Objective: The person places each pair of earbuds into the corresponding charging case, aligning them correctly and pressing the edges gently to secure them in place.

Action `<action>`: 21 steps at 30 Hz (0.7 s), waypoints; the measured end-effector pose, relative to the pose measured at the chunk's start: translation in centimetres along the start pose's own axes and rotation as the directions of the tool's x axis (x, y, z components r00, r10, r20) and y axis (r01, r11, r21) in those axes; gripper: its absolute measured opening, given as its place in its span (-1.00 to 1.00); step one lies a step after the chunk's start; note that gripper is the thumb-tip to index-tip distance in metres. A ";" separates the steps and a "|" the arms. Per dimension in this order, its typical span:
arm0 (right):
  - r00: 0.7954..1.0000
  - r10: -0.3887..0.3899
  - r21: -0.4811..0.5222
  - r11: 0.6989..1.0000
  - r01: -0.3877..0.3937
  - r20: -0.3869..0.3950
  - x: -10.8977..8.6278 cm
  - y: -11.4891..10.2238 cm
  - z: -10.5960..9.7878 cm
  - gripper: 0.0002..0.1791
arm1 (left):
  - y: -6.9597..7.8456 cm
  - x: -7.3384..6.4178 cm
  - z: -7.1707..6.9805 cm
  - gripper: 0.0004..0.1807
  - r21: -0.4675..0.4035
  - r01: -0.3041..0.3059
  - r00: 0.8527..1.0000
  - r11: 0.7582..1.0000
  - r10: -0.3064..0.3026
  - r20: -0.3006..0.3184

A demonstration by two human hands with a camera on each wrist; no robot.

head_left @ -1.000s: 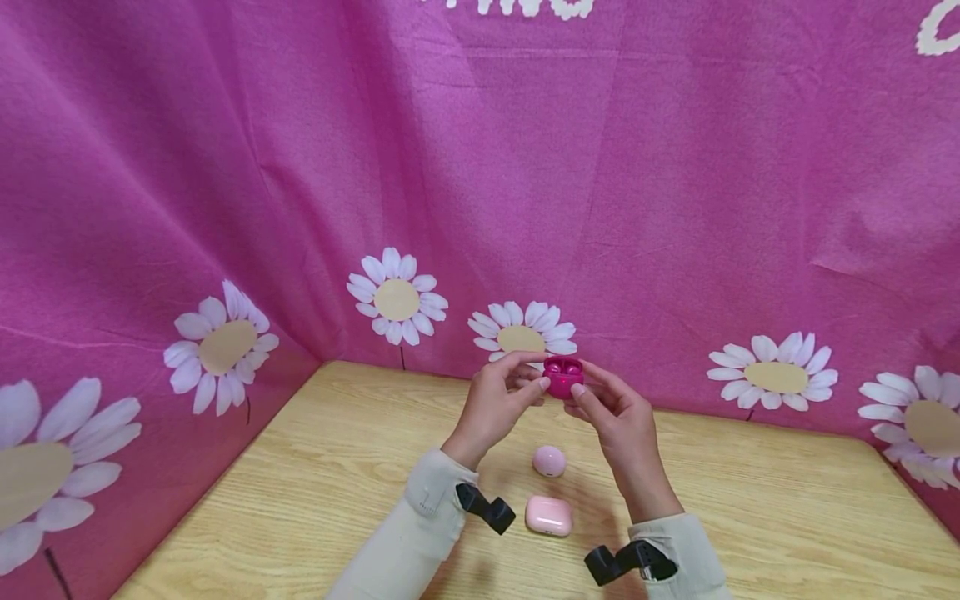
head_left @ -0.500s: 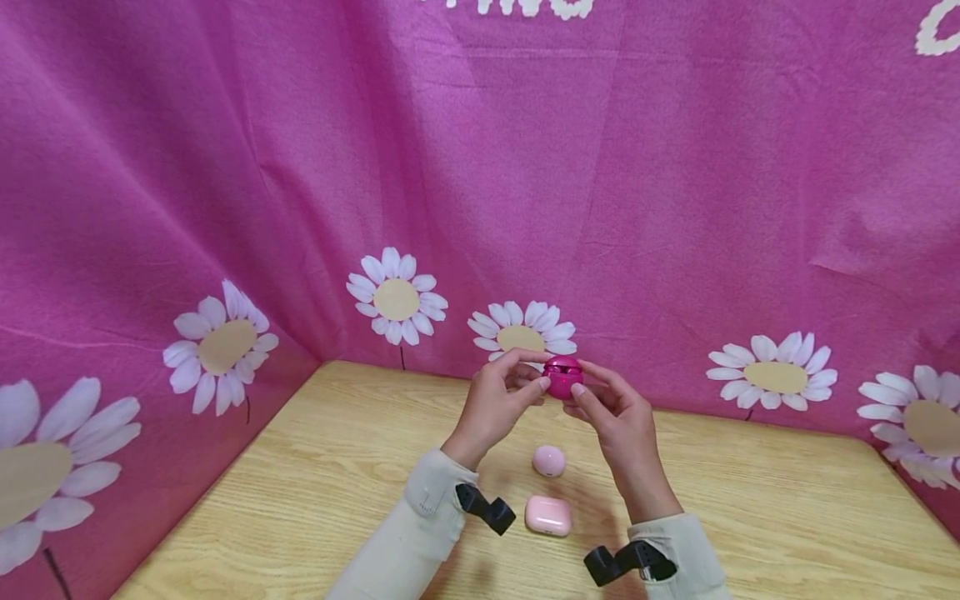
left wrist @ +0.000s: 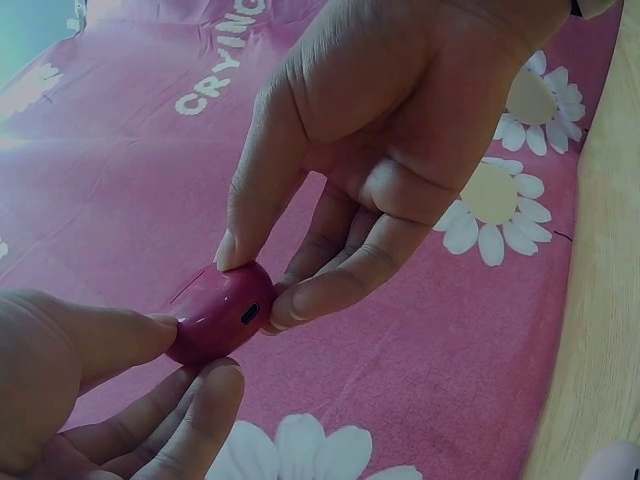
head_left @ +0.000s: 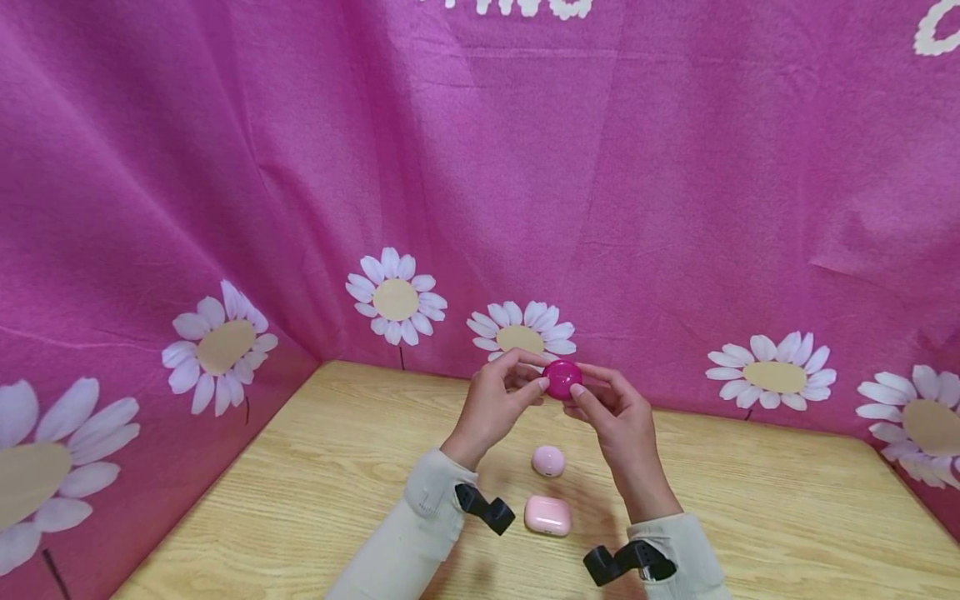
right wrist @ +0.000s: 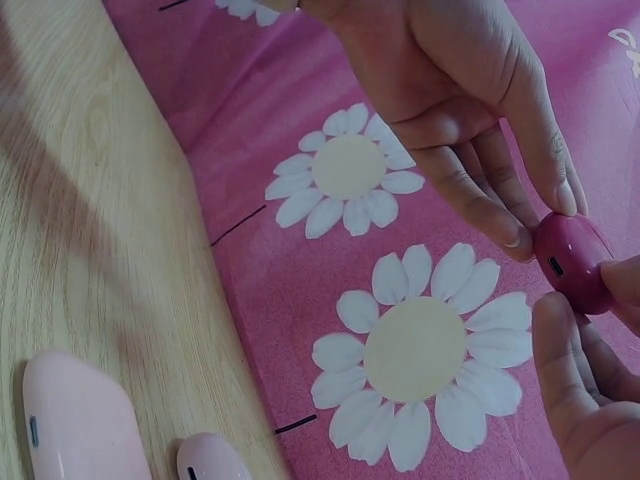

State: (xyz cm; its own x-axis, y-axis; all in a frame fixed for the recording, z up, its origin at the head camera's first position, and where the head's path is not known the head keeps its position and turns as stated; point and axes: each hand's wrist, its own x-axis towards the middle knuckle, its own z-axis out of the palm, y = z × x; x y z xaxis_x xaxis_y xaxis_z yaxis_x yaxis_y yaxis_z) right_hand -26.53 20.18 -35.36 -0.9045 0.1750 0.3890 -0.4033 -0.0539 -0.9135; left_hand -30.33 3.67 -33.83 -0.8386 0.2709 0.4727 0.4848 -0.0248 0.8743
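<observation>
A glossy magenta earbud case (head_left: 562, 380) is held up over the far part of the table, its lid down. My left hand (head_left: 491, 406) pinches one side of it between thumb and fingers. From the other side my right hand (head_left: 618, 417) grips it the same way. A small dark charging port shows on the underside of the earbud case (left wrist: 215, 315) in the left wrist view. In the right wrist view, fingertips of both hands meet around the earbud case (right wrist: 575, 262).
On the wooden table (head_left: 300, 500) between the forearms lie a round pale pink case (head_left: 549, 461) and, nearer, a rounded rectangular pink case (head_left: 547, 515). A magenta cloth (head_left: 637, 208) printed with daisies hangs behind and at the sides.
The lid of the earbud case, raised a second ago with two earbuds showing inside, has swung down and now meets the base. Both hands have stayed in place.
</observation>
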 end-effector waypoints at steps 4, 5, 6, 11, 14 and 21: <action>1.000 0.014 -0.023 1.000 -0.014 -0.013 0.0 -0.1 0.0 -0.61 | -0.1 0.0 0.1 -0.73 -0.001 0.007 1.000 1.000 -0.007 0.005; 1.000 0.017 -0.031 0.999 -0.018 -0.018 0.0 -0.1 0.0 -0.62 | -0.2 0.0 0.1 -0.73 0.003 0.009 1.000 1.000 -0.009 0.004; 0.999 0.021 -0.040 0.999 -0.022 -0.024 0.0 -0.1 0.0 -0.62 | -0.2 0.0 0.1 -0.73 0.006 0.011 1.000 1.000 -0.011 0.004; 0.998 0.054 -0.087 0.995 -0.057 -0.042 0.0 -0.4 0.1 -0.63 | -0.9 0.0 0.1 -0.74 0.027 0.017 1.000 0.999 -0.017 -0.008; 0.996 0.083 -0.107 0.990 -0.087 -0.039 -0.1 -0.5 0.1 -0.63 | -1.2 0.0 0.0 -0.74 0.053 0.024 1.000 0.998 -0.023 -0.017; 0.992 0.108 -0.140 0.983 -0.115 -0.058 -0.1 -0.5 0.2 -0.66 | -1.8 0.2 -0.1 -0.72 0.162 0.027 0.997 0.986 -0.015 -0.075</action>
State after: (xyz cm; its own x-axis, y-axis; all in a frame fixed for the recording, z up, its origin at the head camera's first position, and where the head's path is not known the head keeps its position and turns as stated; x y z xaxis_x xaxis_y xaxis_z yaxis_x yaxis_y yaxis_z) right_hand -26.29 20.03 -34.93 -0.9332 0.2248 0.2804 -0.2728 0.0648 -0.9599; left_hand -31.35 3.64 -35.27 -0.8622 0.1980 0.4663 0.4956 0.1389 0.8574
